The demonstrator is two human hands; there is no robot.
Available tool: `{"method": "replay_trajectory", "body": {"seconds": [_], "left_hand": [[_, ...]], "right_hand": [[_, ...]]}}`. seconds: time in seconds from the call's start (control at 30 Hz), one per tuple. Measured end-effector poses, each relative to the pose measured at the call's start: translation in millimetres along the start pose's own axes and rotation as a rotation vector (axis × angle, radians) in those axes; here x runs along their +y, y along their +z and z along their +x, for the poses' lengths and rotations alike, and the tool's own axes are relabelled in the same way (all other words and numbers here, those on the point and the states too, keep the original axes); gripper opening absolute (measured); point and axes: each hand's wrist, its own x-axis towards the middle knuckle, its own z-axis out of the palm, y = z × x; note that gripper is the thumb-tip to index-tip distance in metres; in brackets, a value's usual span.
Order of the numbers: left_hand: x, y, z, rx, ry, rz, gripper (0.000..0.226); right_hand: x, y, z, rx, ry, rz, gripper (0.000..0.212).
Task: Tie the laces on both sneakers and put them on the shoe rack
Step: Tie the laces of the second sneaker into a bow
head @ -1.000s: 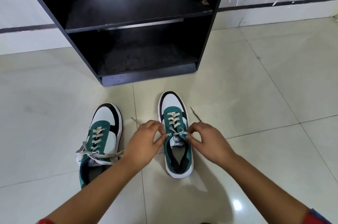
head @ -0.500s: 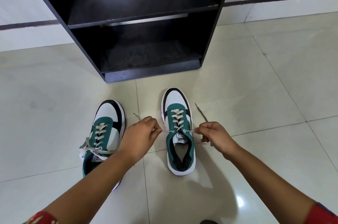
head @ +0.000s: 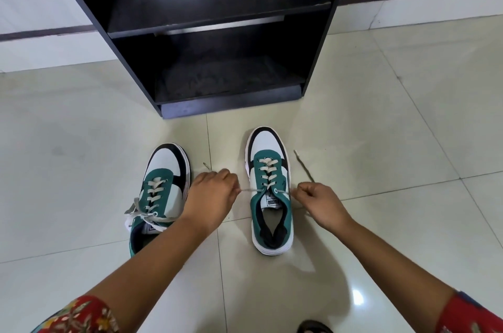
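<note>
Tiled floor (head: 381, 115): pale glossy squares with thin grout lines, filling most of the view.

Shoe rack (head: 217, 19): black, open-fronted, standing at twelve o'clock against a white wall; two shelves visible, both bare, the lower one dusty.

Person: crouched at six o'clock, forearms reaching forward, a red floral sleeve (head: 79, 316) at each lower corner.

Left sneaker (head: 160, 196): green, white and black, on the floor at about ten o'clock from the person, toe toward the rack. Its pale laces hang slack over the tongue and spill to the side, untied.

Right sneaker (head: 269, 196): same pattern, on the floor at about twelve o'clock, just in front of the rack's base, toe toward it, apart from its pair.

Left hand (head: 212, 196): between the two sneakers, fingers curled closed, pinching one lace end of the right sneaker.

Right hand (head: 321, 202): at three o'clock of the right sneaker, fingers closed tight around the other lace end.

Lace (head: 253, 190): drawn taut sideways across the top eyelets between both fists; its loose tips trail onto the floor past each hand.
</note>
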Motion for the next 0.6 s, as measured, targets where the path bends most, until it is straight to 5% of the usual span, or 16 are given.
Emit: {"method": "replay_trajectory", "body": {"seconds": [0.07, 0.13, 0.27, 0.47, 0.6], "left_hand": [[8, -7, -2, 0.055, -0.057, -0.04, 0.024], [15, -12, -10, 0.01, -0.197, -0.161, 0.029], [26, -10, -18, -0.2, -0.509, -0.688, 0.047], [56, -12, -7, -0.218, -0.837, -1.384, 0.037], [57, -20, -1, -0.099, -0.933, -1.599, 0.034]], "right_hand": [[-3, -6, -3, 0.185, -0.17, -0.359, 0.024], [-10, -15, -11, 0.327, -0.195, -0.435, 0.032], [-13, -7, -25, 0.103, 0.034, -0.376, 0.052], [-31, 18, -20, 0.048, 0.249, 0.719, 0.015], [-39, 20, -22, 0.109, 0.262, 0.992, 0.008]]}}
